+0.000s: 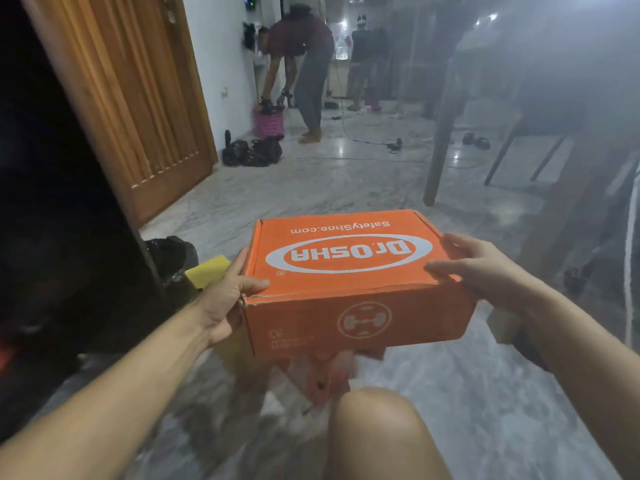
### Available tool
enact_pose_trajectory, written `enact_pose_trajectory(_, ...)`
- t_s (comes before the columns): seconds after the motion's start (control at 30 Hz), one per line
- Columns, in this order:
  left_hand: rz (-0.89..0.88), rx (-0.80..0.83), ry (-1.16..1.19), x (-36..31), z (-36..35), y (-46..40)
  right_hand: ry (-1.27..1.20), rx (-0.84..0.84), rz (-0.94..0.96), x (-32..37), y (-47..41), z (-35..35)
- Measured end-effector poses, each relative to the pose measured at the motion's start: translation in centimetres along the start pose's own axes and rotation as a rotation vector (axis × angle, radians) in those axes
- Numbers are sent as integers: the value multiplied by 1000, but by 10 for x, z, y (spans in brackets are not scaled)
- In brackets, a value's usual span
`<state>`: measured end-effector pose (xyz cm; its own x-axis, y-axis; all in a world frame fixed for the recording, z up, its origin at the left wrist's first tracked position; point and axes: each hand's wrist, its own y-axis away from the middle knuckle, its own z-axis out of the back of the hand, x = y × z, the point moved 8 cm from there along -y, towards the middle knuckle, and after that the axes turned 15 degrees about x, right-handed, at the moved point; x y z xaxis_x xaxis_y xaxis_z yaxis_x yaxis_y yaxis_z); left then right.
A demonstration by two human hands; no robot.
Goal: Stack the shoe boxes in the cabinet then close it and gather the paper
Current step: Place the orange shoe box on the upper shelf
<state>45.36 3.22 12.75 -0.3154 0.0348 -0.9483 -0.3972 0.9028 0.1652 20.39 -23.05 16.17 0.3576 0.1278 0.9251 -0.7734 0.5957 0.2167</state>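
An orange shoe box [353, 282] with a white oval logo on its lid is held above the floor in front of me. My left hand [230, 296] grips its left end, thumb on the lid. My right hand [481, 268] holds the right end, thumb on the lid's corner. The cabinet [52, 209] is a dark opening at the left, with its wooden door [138, 109] swung open. Beneath the box lie blurred pale paper and orange pieces [325, 379] on the marble floor.
A yellow box [207, 270] and a black bag [171, 252] sit by the cabinet's foot. My bare knee [381, 434] is at the bottom. A table leg [441, 140] and chairs stand to the right. Two people stand at the far end, with black bags [251, 152] by the wall.
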Motion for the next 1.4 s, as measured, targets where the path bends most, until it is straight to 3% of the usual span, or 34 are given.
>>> enact_pose_trajectory(0.2, -28, -46, -62, -21, 23, 43, 33, 80, 85, 31, -10, -38)
enact_pose_trajectory(0.57, -101, -329, -74, -55, 85, 170, 70, 309, 229, 110, -8, -136)
enact_pose_trajectory(1.0, -256, -722, -161, -133, 129, 397, 162, 713, 449, 249, 29, -334)
enact_pose_trajectory(1.27, -369, -1063, -149, -168, 146, 532, 158, 871, 577, 338, 58, -474)
enact_pose_trajectory(1.4, -420, -1331, -83, -170, 161, 590, 109, 955, 672, 371, 87, -541)
